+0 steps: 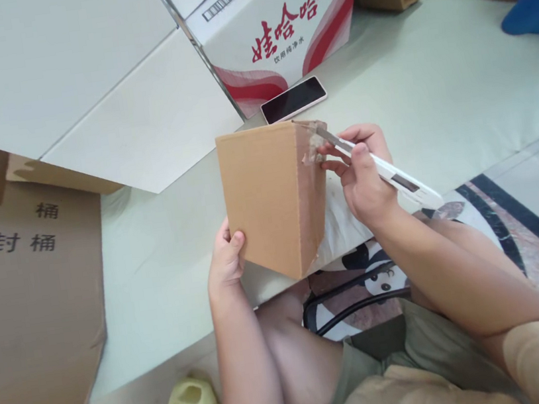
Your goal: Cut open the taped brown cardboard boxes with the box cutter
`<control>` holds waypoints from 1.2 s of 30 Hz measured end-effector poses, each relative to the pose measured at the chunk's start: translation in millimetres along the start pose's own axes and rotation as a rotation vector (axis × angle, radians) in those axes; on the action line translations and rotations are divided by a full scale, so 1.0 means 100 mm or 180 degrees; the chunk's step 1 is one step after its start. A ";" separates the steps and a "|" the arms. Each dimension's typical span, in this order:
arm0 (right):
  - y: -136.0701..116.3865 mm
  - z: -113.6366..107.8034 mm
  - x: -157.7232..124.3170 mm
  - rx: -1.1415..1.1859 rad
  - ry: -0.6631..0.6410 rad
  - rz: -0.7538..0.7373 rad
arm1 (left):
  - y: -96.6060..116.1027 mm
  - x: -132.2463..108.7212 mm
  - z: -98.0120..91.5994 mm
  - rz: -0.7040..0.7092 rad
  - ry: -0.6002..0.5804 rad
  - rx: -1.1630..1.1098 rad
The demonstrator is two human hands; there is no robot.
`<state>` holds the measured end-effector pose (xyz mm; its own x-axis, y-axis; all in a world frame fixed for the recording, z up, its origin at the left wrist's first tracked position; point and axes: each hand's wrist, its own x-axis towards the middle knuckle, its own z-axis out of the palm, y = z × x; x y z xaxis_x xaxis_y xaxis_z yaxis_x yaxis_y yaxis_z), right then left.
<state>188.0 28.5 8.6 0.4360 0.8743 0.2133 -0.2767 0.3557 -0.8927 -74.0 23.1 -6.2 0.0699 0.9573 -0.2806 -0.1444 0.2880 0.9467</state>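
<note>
The box (263,193) stood between the two hands at the near edge of the table (159,271), its taped side (310,176) facing the right hand (369,181), which was the nearer one to it. The hands were apart: the left hand (226,258) gripped the box low on its left edge, thumb on the front, while the right was wrapped around the white knife (384,170). The knife's long axis slanted up and leftward, its blade (333,139) pointing at the top corner of the tape; whether the steel touched there was impossible to tell
</note>
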 end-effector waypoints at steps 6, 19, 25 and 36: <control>0.07 0.01 -0.02 -0.0081 -0.0001 -0.0217 | 0.00 0.00 0.01 0.0031 0.0040 -0.0009; 0.32 0.03 -0.14 -0.0805 0.0311 -0.0514 | 0.02 0.00 0.11 -0.0057 0.0217 -0.0064; 0.40 0.06 -0.21 -0.0892 0.0333 -0.0658 | 0.03 0.00 0.12 -0.0071 0.0210 0.0004; 0.63 0.09 -0.37 -0.0607 0.0232 -0.0385 | 0.05 -0.03 0.22 -0.0101 0.0238 -0.0003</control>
<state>146.7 21.2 -51.6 0.5188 0.8005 0.3000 -0.0548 0.3814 -0.9228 -53.0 20.8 3.1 0.0006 0.9469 -0.3214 -0.1441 0.3181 0.9370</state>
